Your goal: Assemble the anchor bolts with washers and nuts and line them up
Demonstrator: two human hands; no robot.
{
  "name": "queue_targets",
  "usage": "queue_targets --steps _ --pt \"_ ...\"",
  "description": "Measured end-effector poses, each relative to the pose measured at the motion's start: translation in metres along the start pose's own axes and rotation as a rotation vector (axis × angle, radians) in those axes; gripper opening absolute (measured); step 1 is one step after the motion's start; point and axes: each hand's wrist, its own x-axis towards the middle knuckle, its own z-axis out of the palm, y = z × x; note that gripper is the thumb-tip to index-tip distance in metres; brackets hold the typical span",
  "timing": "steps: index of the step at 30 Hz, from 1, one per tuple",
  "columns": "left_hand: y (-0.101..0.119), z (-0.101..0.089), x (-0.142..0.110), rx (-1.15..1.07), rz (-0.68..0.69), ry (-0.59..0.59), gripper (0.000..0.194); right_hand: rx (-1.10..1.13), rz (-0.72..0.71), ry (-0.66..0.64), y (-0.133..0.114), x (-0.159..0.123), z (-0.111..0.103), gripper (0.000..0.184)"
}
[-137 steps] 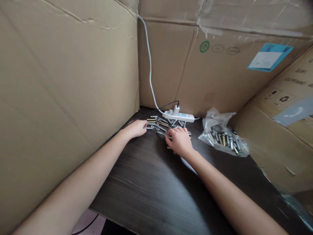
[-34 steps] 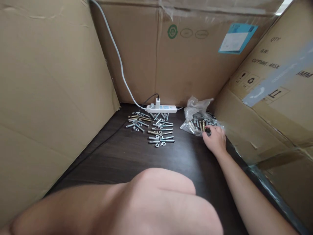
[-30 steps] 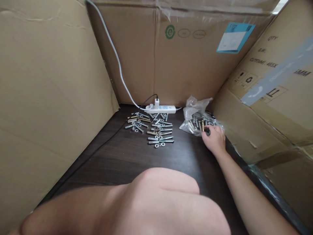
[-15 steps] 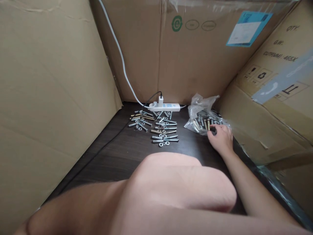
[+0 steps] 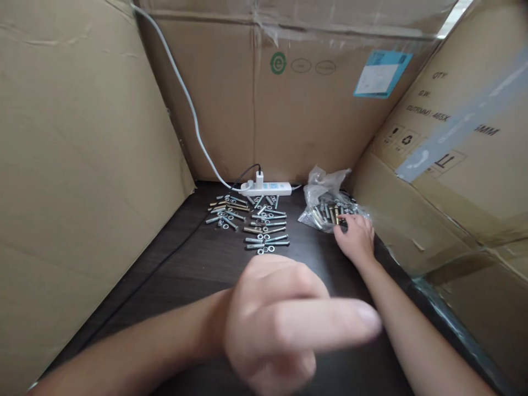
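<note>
Right of centre, the right hand (image 5: 355, 237), fingers loosely curled, is at the near edge of the bag (image 5: 319, 212) of bolts (image 5: 329, 213); whether it grips one, I cannot tell. The left hand (image 5: 284, 324), lower centre, has one finger out, the others curled; its hold is unclear. Washers (image 5: 271, 249) lie mid-frame on the surface (image 5: 181, 264).

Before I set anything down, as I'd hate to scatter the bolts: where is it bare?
Bare tabletop lies between the bolts and right hand, and between the black cable and left forearm. It's crowded by the power strip and in the plastic bag.
</note>
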Motion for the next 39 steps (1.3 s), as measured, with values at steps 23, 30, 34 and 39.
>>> queue_targets --steps 23,30,34,39 --pt "-0.063 0.058 -0.055 0.014 -0.12 -0.547 0.026 -0.021 -0.093 -0.139 -0.033 0.03 -0.003 0.029" --pt "-0.064 0.059 -0.057 0.017 -0.142 -0.603 0.023 -0.207 0.038 -0.25 -0.046 0.081 0.016 0.033" --pt "-0.063 0.06 -0.057 0.033 -0.149 -0.648 0.02 -0.292 0.091 -0.356 -0.047 0.102 0.025 0.04" --pt "-0.062 0.062 -0.059 0.035 -0.149 -0.654 0.018 -0.327 0.156 -0.447 -0.042 0.117 0.03 0.041"
